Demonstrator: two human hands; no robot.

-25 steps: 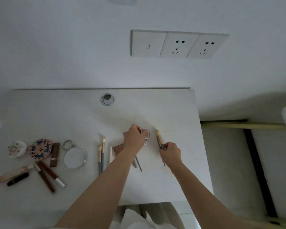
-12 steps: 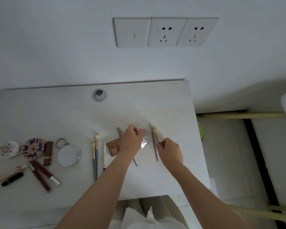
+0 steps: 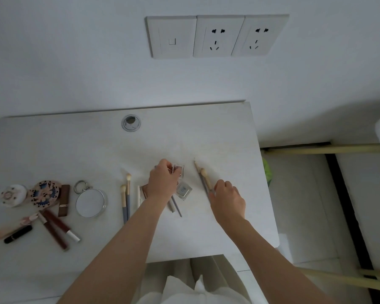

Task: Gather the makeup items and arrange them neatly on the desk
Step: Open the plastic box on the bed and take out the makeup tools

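My left hand (image 3: 162, 183) pinches a small clear square eyeshadow case (image 3: 178, 170) just above the white desk (image 3: 75, 150). A second clear square case (image 3: 184, 190) lies beside it, and a brown palette (image 3: 144, 190) is partly hidden under that hand. My right hand (image 3: 227, 199) grips the lower end of a cream-tipped brush (image 3: 205, 178) and a thin pencil (image 3: 199, 172) lying side by side. Two blue-handled brushes (image 3: 126, 196) and a white stick (image 3: 138, 195) lie left of my left hand.
At the desk's left are a round mirror (image 3: 90, 202), a patterned compact (image 3: 44, 193), a white round case (image 3: 12, 195), a brown lipstick (image 3: 64, 199), dark red tubes (image 3: 55, 229) and a black lipstick (image 3: 18, 234). A cable grommet (image 3: 131, 122) sits at the back. The desk's right edge (image 3: 266, 183) is near my right hand.
My left hand has lifted one clear case off the cluster, uncovering the second case. My right hand has slid the brush and pencil slightly right and keeps hold of them.
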